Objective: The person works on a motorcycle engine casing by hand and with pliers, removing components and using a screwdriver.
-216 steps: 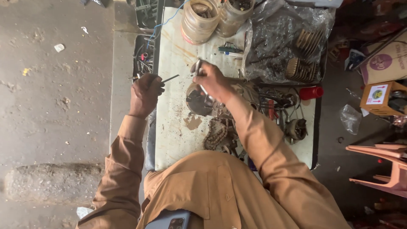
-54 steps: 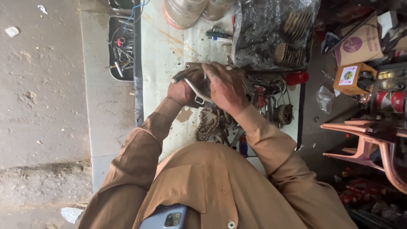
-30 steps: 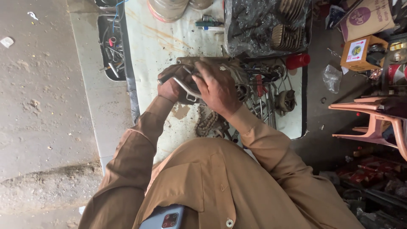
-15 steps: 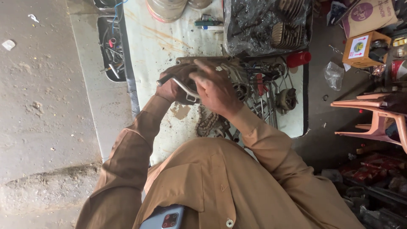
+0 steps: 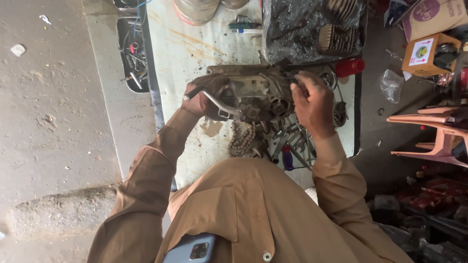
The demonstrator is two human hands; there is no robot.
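A greasy metal engine casing (image 5: 253, 92) with a bent lever stands on the stained white workbench (image 5: 195, 53). My left hand (image 5: 202, 95) grips its left side, beside the lever. My right hand (image 5: 312, 100) is closed on its right end, fingers curled over the top edge. Both sleeves are tan. A drive chain (image 5: 242, 141) lies coiled on the bench just below the casing.
Spanners and a blue-handled screwdriver (image 5: 287, 158) lie by my right wrist. A black plastic sheet with finned parts (image 5: 312, 29) covers the bench's far right. A tool tray (image 5: 130, 53) sits left of the bench. A pink plastic chair (image 5: 434, 136) and cardboard boxes (image 5: 421, 51) stand at right.
My right hand has slid from the middle of the casing to its right end. The left hand stays on the left side.
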